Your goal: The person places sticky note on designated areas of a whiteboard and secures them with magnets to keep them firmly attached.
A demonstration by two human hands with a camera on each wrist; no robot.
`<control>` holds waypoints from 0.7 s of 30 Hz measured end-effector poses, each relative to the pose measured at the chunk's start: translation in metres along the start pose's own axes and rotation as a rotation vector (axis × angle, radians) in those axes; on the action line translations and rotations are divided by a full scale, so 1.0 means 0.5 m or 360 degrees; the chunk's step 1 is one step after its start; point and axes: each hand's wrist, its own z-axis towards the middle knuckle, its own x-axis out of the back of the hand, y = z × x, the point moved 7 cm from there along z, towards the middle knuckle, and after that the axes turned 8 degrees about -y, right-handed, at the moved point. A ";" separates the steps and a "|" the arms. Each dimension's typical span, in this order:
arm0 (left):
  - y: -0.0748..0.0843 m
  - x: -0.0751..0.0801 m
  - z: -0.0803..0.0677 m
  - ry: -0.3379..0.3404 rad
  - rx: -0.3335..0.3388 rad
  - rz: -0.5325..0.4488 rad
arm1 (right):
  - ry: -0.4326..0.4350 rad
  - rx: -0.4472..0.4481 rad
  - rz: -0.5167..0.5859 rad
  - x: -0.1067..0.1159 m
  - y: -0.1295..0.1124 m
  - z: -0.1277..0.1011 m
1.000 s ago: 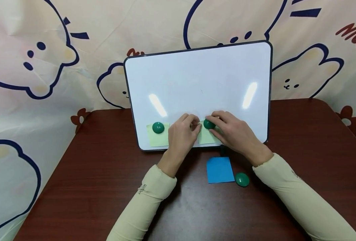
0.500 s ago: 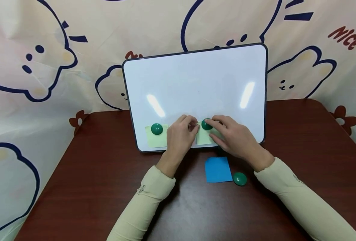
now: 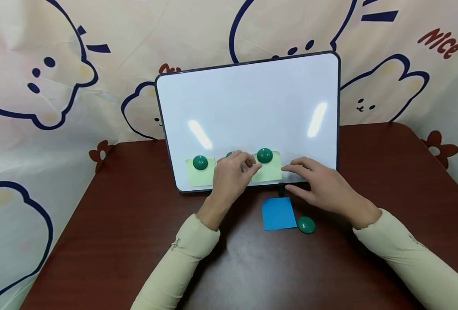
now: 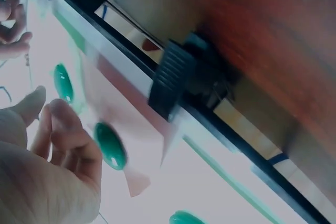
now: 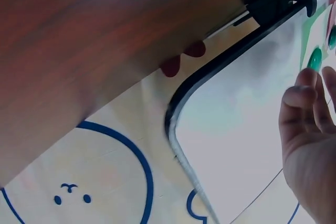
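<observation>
A whiteboard (image 3: 248,103) stands tilted back on the table. Along its lower edge, a pale green sticky note (image 3: 201,177) sits under a green round magnet (image 3: 200,162), and a second green note (image 3: 269,171) under another magnet (image 3: 265,155). Between them, mostly behind my left hand in the head view, is a pink sticky note (image 4: 126,103) with its own magnet (image 4: 110,145). My left hand (image 3: 230,176), fingers loosely bent and holding nothing, hovers before the pink note. My right hand (image 3: 326,185), fingers spread and relaxed, is just right of the second green note.
On the table (image 3: 136,241), a blue sticky note (image 3: 279,214) lies before the board, beside a loose green magnet (image 3: 306,224). A black clip-like foot (image 4: 173,80) supports the board's lower edge. A patterned cloth (image 3: 109,26) hangs behind.
My right hand has let go of the magnet on the second green note and drawn back to the right. The magnet stays on the note. My left hand has barely moved.
</observation>
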 end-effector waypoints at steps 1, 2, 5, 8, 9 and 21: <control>0.003 -0.005 -0.002 -0.0084 -0.0005 -0.0009 | -0.0028 -0.0015 0.0020 0.001 0.003 -0.004; 0.006 -0.012 -0.004 -0.0186 -0.0011 -0.0021 | -0.0057 -0.0028 0.0040 0.001 0.006 -0.008; 0.018 -0.036 -0.018 -0.0523 -0.0052 -0.0090 | -0.0134 -0.0049 0.0084 0.000 0.011 -0.019; 0.028 -0.051 -0.034 -0.0740 -0.0063 -0.0200 | -0.0190 -0.0045 0.0116 -0.002 0.012 -0.028; 0.030 -0.053 -0.038 -0.0761 -0.0067 -0.0231 | -0.0213 -0.0042 0.0131 -0.002 0.011 -0.032; 0.045 -0.075 -0.062 -0.0889 -0.0072 0.0137 | -0.0682 0.0206 0.0117 -0.034 -0.034 -0.089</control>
